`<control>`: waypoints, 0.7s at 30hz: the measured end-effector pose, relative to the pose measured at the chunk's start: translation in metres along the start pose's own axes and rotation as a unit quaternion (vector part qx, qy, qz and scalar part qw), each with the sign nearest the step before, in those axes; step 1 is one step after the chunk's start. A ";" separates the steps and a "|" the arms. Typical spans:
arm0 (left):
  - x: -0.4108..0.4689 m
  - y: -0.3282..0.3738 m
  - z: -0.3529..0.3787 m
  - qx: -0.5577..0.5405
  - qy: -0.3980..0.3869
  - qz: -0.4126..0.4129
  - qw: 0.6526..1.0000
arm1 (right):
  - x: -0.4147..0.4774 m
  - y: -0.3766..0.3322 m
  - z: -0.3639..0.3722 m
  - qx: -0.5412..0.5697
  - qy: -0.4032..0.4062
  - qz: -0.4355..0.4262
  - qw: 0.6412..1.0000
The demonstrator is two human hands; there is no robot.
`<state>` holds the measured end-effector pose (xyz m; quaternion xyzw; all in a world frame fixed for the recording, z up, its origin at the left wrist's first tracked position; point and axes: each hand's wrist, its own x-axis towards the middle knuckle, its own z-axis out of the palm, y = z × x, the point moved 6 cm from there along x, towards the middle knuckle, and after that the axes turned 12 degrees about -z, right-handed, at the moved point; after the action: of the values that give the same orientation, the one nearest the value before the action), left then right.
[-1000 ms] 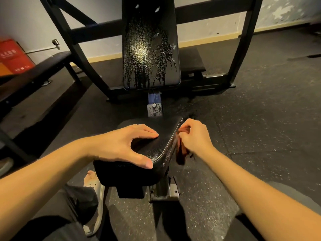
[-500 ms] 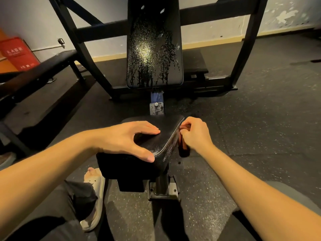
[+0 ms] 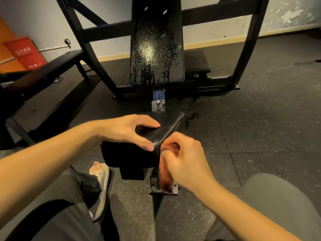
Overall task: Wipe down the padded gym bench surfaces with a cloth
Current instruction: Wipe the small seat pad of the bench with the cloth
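The black padded seat (image 3: pixel 166 125) of the gym bench stands in front of me. My left hand (image 3: pixel 127 130) rests on top of it, fingers spread and thumb along its near edge. My right hand (image 3: pixel 184 157) grips a reddish-brown cloth (image 3: pixel 165 168) and presses it against the seat's right side, near the front corner; the cloth hangs blurred below the fingers. Behind the seat, the upright black back pad (image 3: pixel 156 47) is covered with wet droplets and drip streaks.
A black steel frame (image 3: pixel 246 49) surrounds the back pad. A second black bench (image 3: pixel 52 66) stands at the left, with a red box (image 3: pixel 24 53) by the wall. The seat post's bolted foot plate (image 3: pixel 164 188) sits on the rubber floor. My slippered foot (image 3: pixel 101 185) is beside it.
My right hand has moved with the cloth along the seat's right side, from the far part toward the near front corner and lower. My left hand stays on the seat.
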<state>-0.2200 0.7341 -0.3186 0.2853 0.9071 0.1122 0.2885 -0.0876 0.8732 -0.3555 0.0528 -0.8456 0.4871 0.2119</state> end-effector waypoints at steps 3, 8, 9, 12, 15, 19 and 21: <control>0.000 0.000 0.000 -0.004 -0.001 -0.001 1.000 | 0.016 0.022 -0.004 -0.026 0.010 0.032 0.999; 0.001 -0.002 0.002 0.001 -0.001 0.001 1.000 | 0.009 0.010 -0.001 -0.019 0.013 0.010 1.000; 0.002 -0.002 0.001 -0.001 0.000 0.001 1.000 | 0.003 0.003 0.000 -0.004 -0.002 -0.003 1.000; 0.002 -0.001 0.000 0.004 -0.001 0.001 1.000 | 0.022 0.022 -0.006 -0.032 0.006 0.035 0.999; 0.000 0.001 0.000 -0.001 -0.001 -0.007 1.000 | 0.025 0.023 -0.006 -0.046 0.016 0.053 0.997; 0.001 -0.003 0.005 -0.017 -0.006 0.003 1.000 | 0.001 0.003 0.000 -0.003 -0.014 -0.004 1.000; 0.002 -0.003 0.004 -0.015 -0.014 0.003 1.000 | 0.023 0.032 -0.004 -0.045 -0.010 0.045 0.998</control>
<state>-0.2200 0.7333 -0.3241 0.2851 0.9005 0.1224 0.3048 -0.1173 0.8958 -0.3704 0.0105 -0.8705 0.4566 0.1834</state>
